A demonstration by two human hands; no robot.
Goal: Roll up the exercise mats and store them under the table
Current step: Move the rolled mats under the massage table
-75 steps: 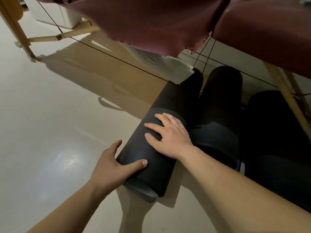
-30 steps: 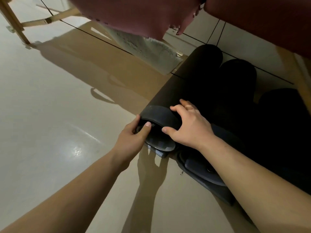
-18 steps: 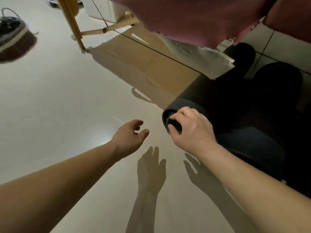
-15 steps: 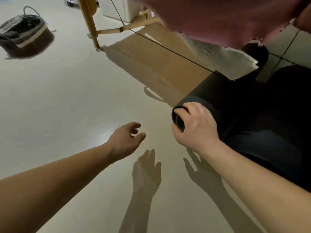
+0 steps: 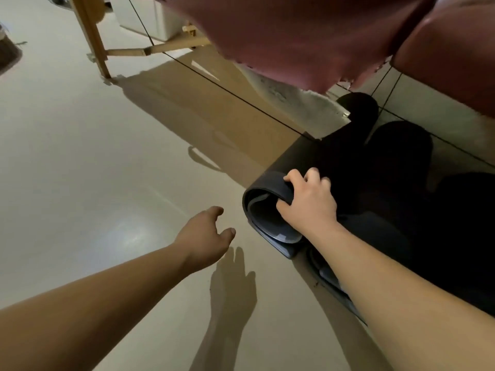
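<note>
From the head view, my right hand [image 5: 308,204] has its grip clenched on the near open end of the dark grey rolled foam exercise mat [image 5: 297,167]: my fingers [image 5: 310,175] curl over the outer layer at the top of the roll and my thumb presses into the spiral of layers at its mouth. The mat lies on the glossy beige floor [image 5: 93,183], its near end toward me and its far end reaching back into shadow under the counter [image 5: 321,36], a wooden-legged one padded in maroon, with torn maroon cover hanging from its edge. Just right of this roll, touching it, lie other black rolled mats [image 5: 401,145], side by side under the counter; how many there are I cannot tell in the dark.

My left hand [image 5: 206,234] hovers above the floor to the left of the roll's near end, apart from it, its grip released, fingers loosely curved and holding nothing. Its shadow falls on the floor just nearer to me.

A slanted wooden leg [image 5: 91,36] of the counter stands far left, with thin black cables [image 5: 227,89] running diagonally from it toward the mats.
</note>
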